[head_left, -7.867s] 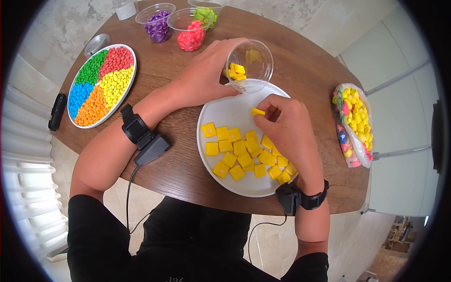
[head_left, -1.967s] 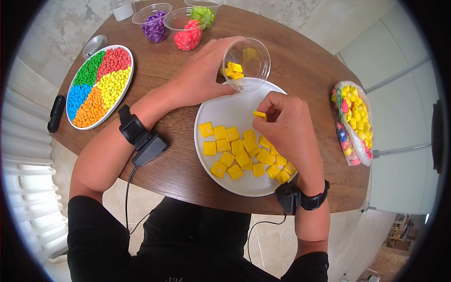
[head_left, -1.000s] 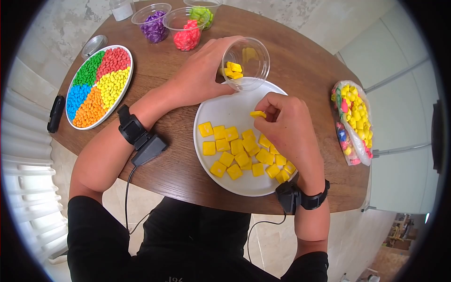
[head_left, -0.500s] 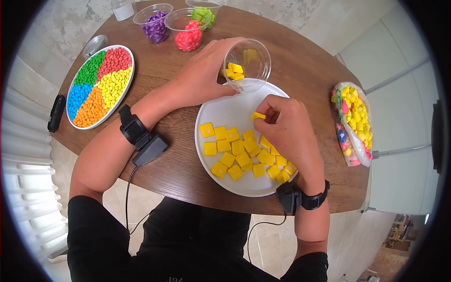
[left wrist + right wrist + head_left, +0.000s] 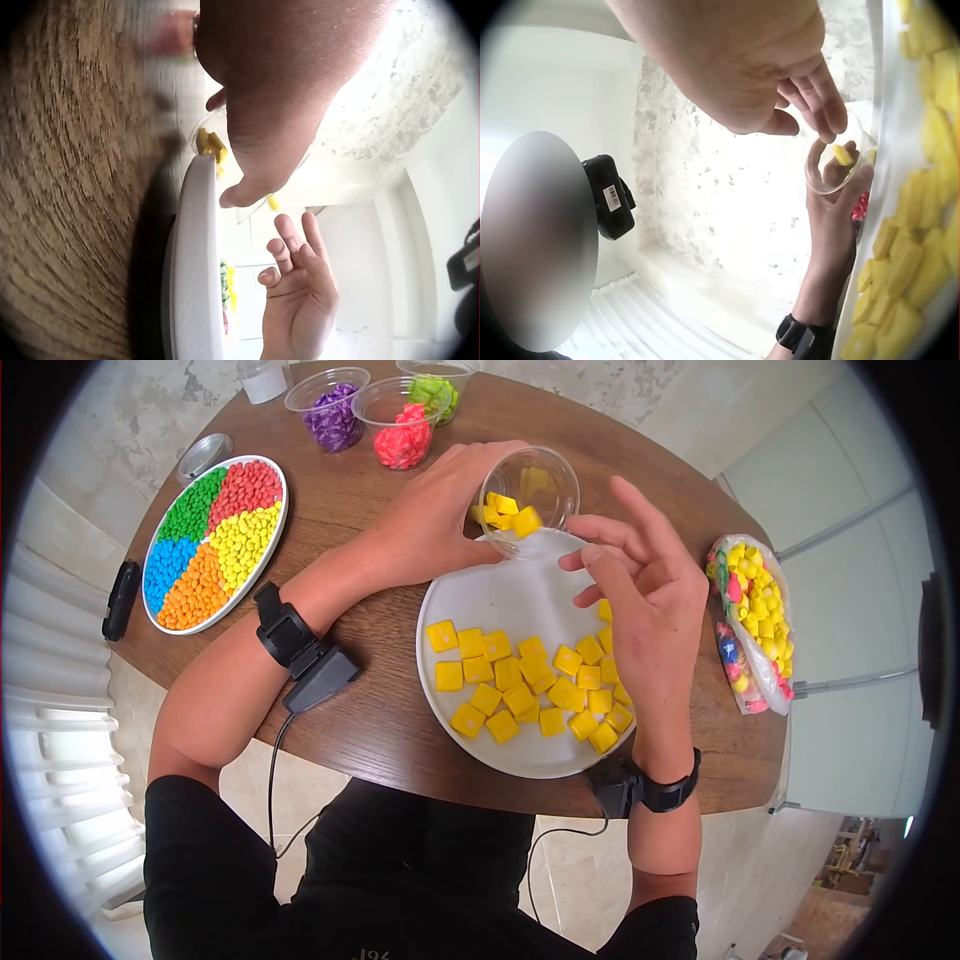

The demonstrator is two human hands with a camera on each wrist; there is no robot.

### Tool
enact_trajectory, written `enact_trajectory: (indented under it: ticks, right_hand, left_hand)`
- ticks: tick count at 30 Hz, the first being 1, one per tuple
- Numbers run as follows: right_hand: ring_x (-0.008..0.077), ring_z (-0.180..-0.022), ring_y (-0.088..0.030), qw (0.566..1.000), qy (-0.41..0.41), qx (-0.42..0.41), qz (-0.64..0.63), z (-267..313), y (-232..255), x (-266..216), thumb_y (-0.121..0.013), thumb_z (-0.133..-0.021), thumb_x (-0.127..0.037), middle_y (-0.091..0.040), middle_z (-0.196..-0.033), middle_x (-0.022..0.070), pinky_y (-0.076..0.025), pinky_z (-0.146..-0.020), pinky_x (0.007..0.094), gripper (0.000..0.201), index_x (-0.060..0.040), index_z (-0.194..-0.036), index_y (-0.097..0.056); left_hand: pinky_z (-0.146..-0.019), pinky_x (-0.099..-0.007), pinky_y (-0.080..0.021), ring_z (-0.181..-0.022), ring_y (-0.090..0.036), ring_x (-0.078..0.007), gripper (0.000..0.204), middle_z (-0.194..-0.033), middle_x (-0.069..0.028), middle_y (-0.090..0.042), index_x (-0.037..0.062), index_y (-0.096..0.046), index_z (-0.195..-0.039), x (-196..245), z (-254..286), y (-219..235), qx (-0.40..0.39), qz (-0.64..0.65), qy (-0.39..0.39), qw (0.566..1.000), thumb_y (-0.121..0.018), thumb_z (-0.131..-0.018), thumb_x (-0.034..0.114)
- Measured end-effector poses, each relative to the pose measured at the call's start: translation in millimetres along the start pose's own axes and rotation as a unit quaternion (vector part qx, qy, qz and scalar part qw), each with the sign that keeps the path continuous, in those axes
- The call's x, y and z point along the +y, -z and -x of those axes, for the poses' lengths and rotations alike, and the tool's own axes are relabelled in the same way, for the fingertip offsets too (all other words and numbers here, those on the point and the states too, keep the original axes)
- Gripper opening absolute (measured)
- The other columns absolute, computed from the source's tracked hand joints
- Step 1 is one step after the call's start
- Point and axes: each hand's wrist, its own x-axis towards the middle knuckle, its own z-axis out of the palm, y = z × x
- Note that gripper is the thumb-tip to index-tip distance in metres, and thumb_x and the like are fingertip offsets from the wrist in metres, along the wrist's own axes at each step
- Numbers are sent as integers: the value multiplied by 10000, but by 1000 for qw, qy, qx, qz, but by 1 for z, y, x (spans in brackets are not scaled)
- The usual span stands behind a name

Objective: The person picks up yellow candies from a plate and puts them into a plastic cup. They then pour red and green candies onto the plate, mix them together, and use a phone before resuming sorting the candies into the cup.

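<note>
The left hand (image 5: 440, 515) grips a clear plastic cup (image 5: 555, 470) tilted at the far edge of a white plate (image 5: 480, 595); yellow square pieces lie inside it. One yellow piece (image 5: 526, 521) shows near the cup's mouth, slightly blurred. Just right of the cup the right hand (image 5: 655, 585) is raised over the plate with fingers spread, holding nothing. Many yellow squares (image 5: 510, 674) cover the plate's near half. In the right wrist view, a yellow piece (image 5: 842, 155) appears within the cup's outline, beyond the right fingertips.
Cups of purple (image 5: 333, 422), red (image 5: 404, 440) and green (image 5: 432, 395) pieces stand at the back. To the left is a plate of sorted coloured candies (image 5: 240, 545) beside a round lid (image 5: 205, 457). An open bag (image 5: 757, 610) lies at the right.
The right thumb and fingers have let go of the yellow piece and spread apart, moving up and right. That piece is now at the cup's mouth. The left hand and cup have barely moved.
</note>
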Motion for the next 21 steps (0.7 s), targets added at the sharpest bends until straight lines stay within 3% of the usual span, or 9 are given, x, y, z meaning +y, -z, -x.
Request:
enact_trajectory:
  ticks: [3, 5, 6, 8, 9, 12, 16, 18, 21]
  right_hand:
    - [84, -787, -687, 994, 37, -15, 105, -1, 9, -1, -665, -912, 8, -753, -902, 99, -498, -588, 246, 315, 16, -1224, -710]
    - [157, -733, -719, 943, -11, -121, 311, -2, 19, -4, -690, -881, -46, -724, -775, 140, -530, -623, 318, 177, 13, -1028, -769]
    - [157, -733, -719, 942, -12, -121, 312, -1, 21, -7, -690, -881, -46, -724, -775, 140, -530, -623, 318, 177, 13, -1028, -769]
    - [274, -701, -718, 881, -68, -218, 415, 1, 23, -13, -713, -837, -106, -686, -714, 185, -548, -690, 385, 132, 5, -867, -777]
    - [361, -740, -707, 867, -76, -229, 436, 3, 23, -14, -726, -815, -148, -711, -771, 203, -559, -748, 422, 155, -11, -859, -784]
    - [366, -771, -721, 830, -74, -249, 493, 6, 24, -24, -743, -803, -157, -714, -779, 215, -566, -764, 428, 174, -7, -876, -790]
    - [373, -797, -725, 818, -59, -246, 517, 8, 29, -29, -764, -783, -161, -720, -795, 224, -570, -775, 432, 193, 1, -884, -795]
    - [370, -809, -728, 793, -72, -268, 543, 9, 29, -32, -776, -768, -152, -725, -810, 227, -572, -783, 432, 212, 6, -907, -799]
    - [370, -815, -727, 787, -97, -281, 540, 8, 27, -36, -780, -763, -148, -730, -815, 216, -571, -780, 433, 198, -3, -896, -795]
  left_hand:
    - [-1199, -421, -396, -1432, -486, -302, 971, -1539, -118, -513, 93, -443, -1541, -2, 0, -2, 1, -5, 2, 1000, -906, -688, 84]
    - [-1199, -423, -396, -1431, -487, -303, 968, -1537, -118, -515, 94, -443, -1541, -4, 0, -3, 3, -7, 5, 1000, -906, -691, 93]
    - [-1199, -423, -395, -1430, -488, -304, 961, -1534, -119, -517, 95, -444, -1541, -4, 0, -4, 6, -11, 5, 1000, -904, -697, 102]
    - [-1200, -424, -395, -1429, -489, -305, 954, -1532, -120, -519, 95, -445, -1540, -4, 0, -2, 8, -17, 6, 1000, -901, -702, 111]
    - [-1201, -424, -392, -1429, -489, -306, 949, -1530, -122, -520, 96, -445, -1540, -2, 0, -1, 3, -13, 9, 1000, -899, -706, 115]
    - [-1203, -423, -388, -1428, -489, -306, 943, -1527, -124, -521, 96, -446, -1540, -1, 0, -1, -2, -8, 11, 1000, -896, -711, 117]
    - [-1206, -420, -381, -1427, -490, -301, 946, -1526, -124, -522, 94, -445, -1542, -2, 0, -1, -2, -9, 4, 1000, -896, -710, 115]
    - [-1207, -419, -379, -1429, -488, -299, 947, -1527, -124, -521, 93, -444, -1543, -3, 0, -1, -3, -9, 6, 1000, -896, -711, 114]
    - [-1209, -417, -376, -1432, -485, -296, 947, -1528, -124, -519, 91, -443, -1544, -3, 0, 0, -4, -7, 6, 1000, -896, -713, 115]
